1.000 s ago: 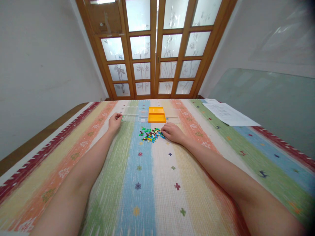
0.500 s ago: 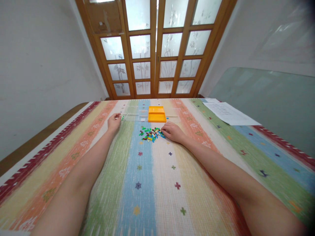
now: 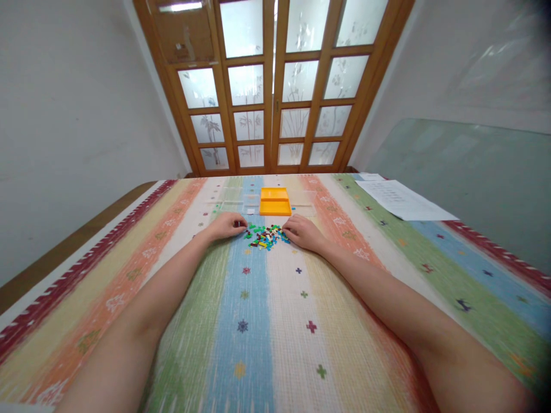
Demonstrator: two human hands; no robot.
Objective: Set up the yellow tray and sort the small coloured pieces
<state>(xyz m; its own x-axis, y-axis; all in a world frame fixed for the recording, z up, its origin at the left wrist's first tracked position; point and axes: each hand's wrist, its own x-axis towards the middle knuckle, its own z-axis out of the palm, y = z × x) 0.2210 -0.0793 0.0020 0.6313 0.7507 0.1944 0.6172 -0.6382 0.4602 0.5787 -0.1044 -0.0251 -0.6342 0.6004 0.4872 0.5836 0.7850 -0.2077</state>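
Observation:
A loose pile of small toy building bricks (image 3: 267,236) in green, blue, yellow, dark brown and cream lies on the striped tablecloth (image 3: 258,321). At its left edge is my left hand (image 3: 227,225), fingers curled together; whatever is between the fingertips is too small to see. My right hand (image 3: 301,230) rests on the cloth at the pile's right edge. Its thumb and fingers are pinched close to the bricks, and what they hold is hidden. Just beyond the pile stands an open orange box (image 3: 275,207).
A clear compartment tray (image 3: 232,205) with a few green pieces lies left of the orange box. Another clear tray (image 3: 305,201) is to its right, beside a small blue piece (image 3: 294,209). Printed paper sheets (image 3: 400,198) lie far right. Glazed wooden doors (image 3: 273,103) stand behind.
My left hand has moved right and nearer, from the clear tray on the left to the pile's left edge. My right hand stays at the pile.

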